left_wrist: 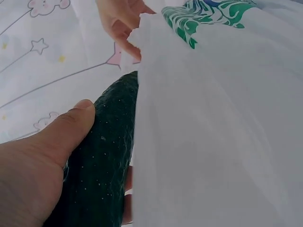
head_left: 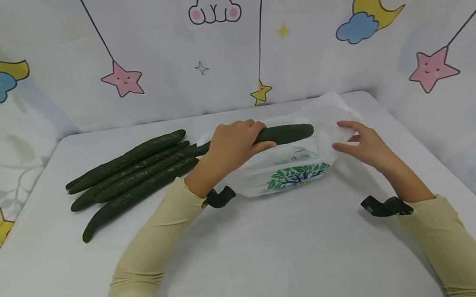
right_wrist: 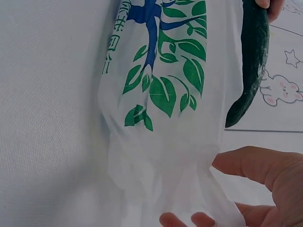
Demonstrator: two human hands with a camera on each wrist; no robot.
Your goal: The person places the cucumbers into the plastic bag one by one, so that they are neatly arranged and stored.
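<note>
A dark green cucumber (head_left: 289, 134) is gripped in my left hand (head_left: 237, 141). It lies nearly level above the white plastic bag (head_left: 258, 177), which has a green and blue tree print. In the left wrist view, the thumb lies along the cucumber (left_wrist: 106, 151), and the bag's plastic (left_wrist: 208, 127) covers the right side of that view. My right hand (head_left: 367, 145) is at the bag's right end, its fingers curled about the thin plastic. The right wrist view has the thumb (right_wrist: 246, 165) against the bag's edge and fingertips (right_wrist: 203, 219) at the plastic below.
Several more cucumbers (head_left: 133, 177) lie side by side on the left of the white-covered table (head_left: 274, 255). Behind the table hangs a white cloth backdrop (head_left: 159, 46) printed with stars, moons and a bear. A black strap (head_left: 385, 206) sits at the right wrist.
</note>
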